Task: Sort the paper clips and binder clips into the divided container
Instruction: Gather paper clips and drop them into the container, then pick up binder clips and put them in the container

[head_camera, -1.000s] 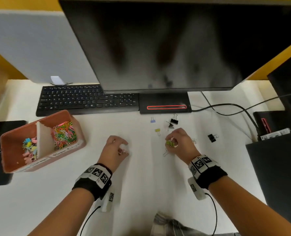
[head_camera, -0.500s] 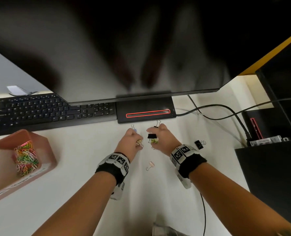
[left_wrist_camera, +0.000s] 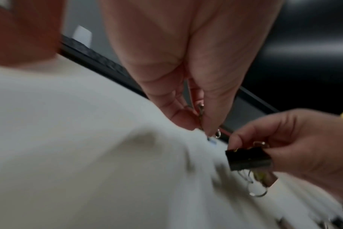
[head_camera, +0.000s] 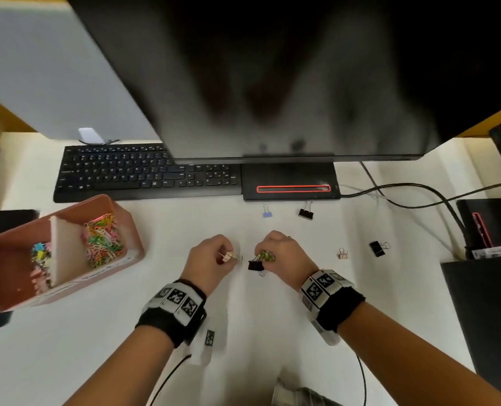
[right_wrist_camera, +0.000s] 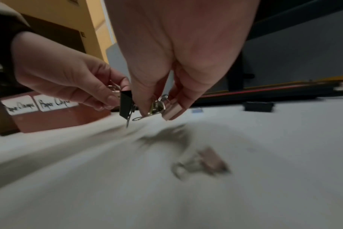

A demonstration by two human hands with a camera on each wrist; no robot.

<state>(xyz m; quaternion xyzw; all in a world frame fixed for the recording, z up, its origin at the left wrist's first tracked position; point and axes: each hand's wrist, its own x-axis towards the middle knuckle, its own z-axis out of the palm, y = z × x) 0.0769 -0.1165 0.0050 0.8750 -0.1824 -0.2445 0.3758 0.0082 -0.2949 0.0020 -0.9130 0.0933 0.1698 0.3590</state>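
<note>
My left hand (head_camera: 211,259) pinches a small pale binder clip (head_camera: 229,257) mid-desk; my right hand (head_camera: 281,253) grips a black binder clip (head_camera: 255,265) and smaller ones — divided container (head_camera: 67,291) at the desk's left edge.

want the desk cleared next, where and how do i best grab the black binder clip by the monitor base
Probably pinch the black clip by its wire handles, which point away toward the monitor base, coming straight down from above. The body lies flat on the desk, so the handles seem the easier part to catch.
</note>
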